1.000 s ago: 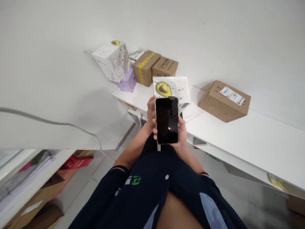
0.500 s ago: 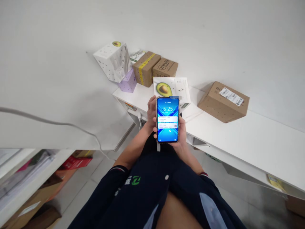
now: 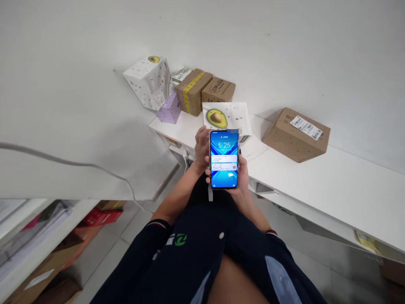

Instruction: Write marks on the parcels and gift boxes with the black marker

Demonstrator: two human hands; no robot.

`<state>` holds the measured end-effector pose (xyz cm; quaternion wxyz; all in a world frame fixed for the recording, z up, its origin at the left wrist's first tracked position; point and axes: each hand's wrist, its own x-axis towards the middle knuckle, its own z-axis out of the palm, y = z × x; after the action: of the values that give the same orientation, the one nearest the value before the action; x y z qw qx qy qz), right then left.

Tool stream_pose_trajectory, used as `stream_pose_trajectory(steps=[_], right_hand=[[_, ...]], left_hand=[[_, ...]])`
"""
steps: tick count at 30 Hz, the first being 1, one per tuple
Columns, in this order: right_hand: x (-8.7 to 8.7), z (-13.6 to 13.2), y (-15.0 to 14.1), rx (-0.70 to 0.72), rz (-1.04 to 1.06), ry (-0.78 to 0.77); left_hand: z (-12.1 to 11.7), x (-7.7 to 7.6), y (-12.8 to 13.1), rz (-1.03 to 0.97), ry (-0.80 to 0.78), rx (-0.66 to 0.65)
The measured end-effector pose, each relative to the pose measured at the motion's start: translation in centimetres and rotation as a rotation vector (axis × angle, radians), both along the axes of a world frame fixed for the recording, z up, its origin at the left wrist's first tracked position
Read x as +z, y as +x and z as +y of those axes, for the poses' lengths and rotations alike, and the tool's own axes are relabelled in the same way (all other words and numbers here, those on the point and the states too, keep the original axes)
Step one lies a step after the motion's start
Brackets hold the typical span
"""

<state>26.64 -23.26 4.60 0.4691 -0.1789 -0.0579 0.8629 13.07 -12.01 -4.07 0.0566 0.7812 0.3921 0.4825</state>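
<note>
A lit smartphone point(image 3: 224, 158) shows a blue lock screen reading 5:25. It is held upright in my right hand point(image 3: 241, 181), whose fingertips wrap around to the phone's left edge. Behind the phone is a white box point(image 3: 230, 112) with an avocado picture, at the table's near edge. My left hand point(image 3: 201, 150) has its fingers curled at the box's lower left corner and appears to grip it. The phone hides the lower part of the box and some of the left hand.
Two brown cartons point(image 3: 193, 90), a purple box point(image 3: 170, 109) and a tilted white avocado box point(image 3: 150, 82) stand on the white table point(image 3: 303, 181) by the wall. A labelled brown carton point(image 3: 295, 135) sits right. A cable point(image 3: 79, 159) hangs left, above shelves point(image 3: 34, 240).
The phone has shifted slightly right relative to the box behind it. My left hand stays at the box corner, and the boxes on the table remain in place.
</note>
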Motion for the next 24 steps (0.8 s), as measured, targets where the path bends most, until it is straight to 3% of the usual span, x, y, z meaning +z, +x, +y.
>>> stream_pose_trajectory(steps=[3,8,10,13,15,18,21,24], right_hand=[[-0.6,-0.3,0.8,-0.048,-0.034,0.008],[-2.5,-1.3,3.9,-0.301,-0.279,-0.004],[-3.9,-1.8,5.8,-0.458,-0.510,-0.025],[-6.4,-2.5,8.8,-0.622,-1.077,-0.068],[-7.9,-2.8,10.7,-0.595,-1.533,-0.061],[-9.8,-2.9,12.6,-0.379,-2.098,-0.034],[-11.4,-2.3,13.1,-0.153,-2.407,-0.036],[-12.7,-1.7,13.1,-0.069,-2.538,0.016]], left_hand=[[0.1,0.8,0.1,0.018,0.139,0.041],[1.0,1.6,0.8,0.019,-0.018,0.109],[1.5,1.6,1.0,0.017,-0.068,0.092],[2.0,1.4,1.1,-0.008,-0.057,0.095],[2.1,1.4,1.2,-0.024,-0.025,0.107],[2.0,1.5,1.3,-0.013,-0.022,0.120],[1.8,1.8,1.3,0.009,-0.044,0.117],[1.7,2.0,1.2,0.025,-0.029,0.124]])
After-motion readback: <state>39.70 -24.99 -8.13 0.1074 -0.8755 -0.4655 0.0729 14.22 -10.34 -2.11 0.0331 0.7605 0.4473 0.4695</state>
